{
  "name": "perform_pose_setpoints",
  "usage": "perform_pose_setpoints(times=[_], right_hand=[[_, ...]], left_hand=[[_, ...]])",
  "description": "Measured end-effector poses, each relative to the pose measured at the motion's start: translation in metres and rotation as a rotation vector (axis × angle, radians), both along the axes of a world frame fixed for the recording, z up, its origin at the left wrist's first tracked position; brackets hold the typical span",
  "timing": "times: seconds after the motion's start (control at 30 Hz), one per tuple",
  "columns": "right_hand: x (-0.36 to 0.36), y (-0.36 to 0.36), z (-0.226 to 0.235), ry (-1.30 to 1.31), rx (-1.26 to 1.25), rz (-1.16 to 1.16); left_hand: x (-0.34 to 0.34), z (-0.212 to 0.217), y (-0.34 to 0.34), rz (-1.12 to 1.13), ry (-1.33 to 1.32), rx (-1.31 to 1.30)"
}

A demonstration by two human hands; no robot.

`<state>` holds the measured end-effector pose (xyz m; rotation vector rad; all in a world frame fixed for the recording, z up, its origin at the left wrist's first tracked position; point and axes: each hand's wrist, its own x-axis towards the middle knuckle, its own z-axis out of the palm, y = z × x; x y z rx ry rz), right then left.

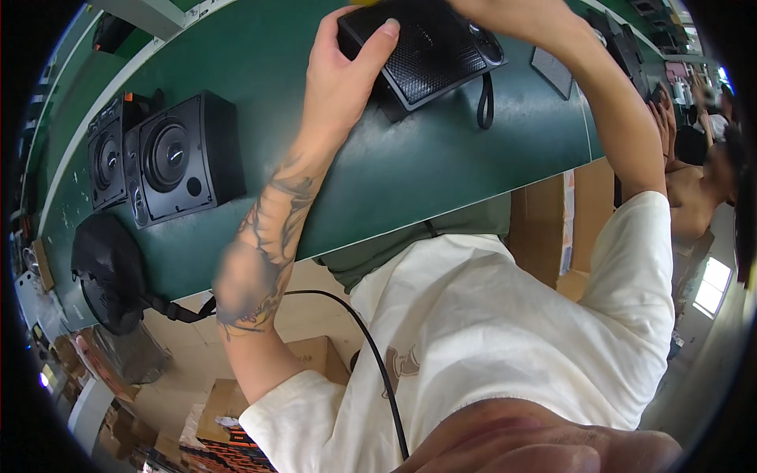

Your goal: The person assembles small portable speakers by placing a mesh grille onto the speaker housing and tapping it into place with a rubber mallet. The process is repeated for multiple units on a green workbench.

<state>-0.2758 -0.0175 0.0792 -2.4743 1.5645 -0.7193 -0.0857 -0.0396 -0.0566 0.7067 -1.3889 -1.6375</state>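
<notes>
A black box speaker [434, 55] with a mesh grille is at the top middle, tilted over the green table. My left hand [347, 71] grips its left side, thumb pressed on the front near the grille's edge. My right hand [505, 14] reaches across the speaker's far side at the upper edge of the view. Its fingers are cut off there, so their grip is hidden. From the speaker's right corner, by a round shiny part, hangs a black strap loop [486, 102].
Two black speakers [185, 158] with bare round cones stand at the left of the green table [441, 169]. Near its front left edge lies a black bag [109, 272]. A flat dark panel [552, 72] rests beyond my right forearm. Cardboard boxes [315, 359] sit below. Another person [694, 185] is at far right.
</notes>
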Motion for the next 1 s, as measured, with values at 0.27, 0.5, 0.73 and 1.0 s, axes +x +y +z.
perform_pose_setpoints(times=[0.27, 0.5, 0.73, 1.0], right_hand=[[0.002, 0.042, 0.034, -0.012, 0.041, -0.170], [0.009, 0.053, -0.003, 0.094, 0.083, 0.105], [0.009, 0.060, 0.007, 0.083, -0.109, 0.038], [0.000, 0.071, -0.003, 0.094, -0.036, 0.037]], left_hand=[[-0.004, -0.009, -0.010, -0.003, 0.189, 0.108], [0.004, 0.004, -0.007, -0.046, 0.130, 0.081], [0.004, 0.011, -0.007, -0.008, 0.054, 0.017], [0.001, 0.005, -0.009, 0.013, 0.033, 0.009]])
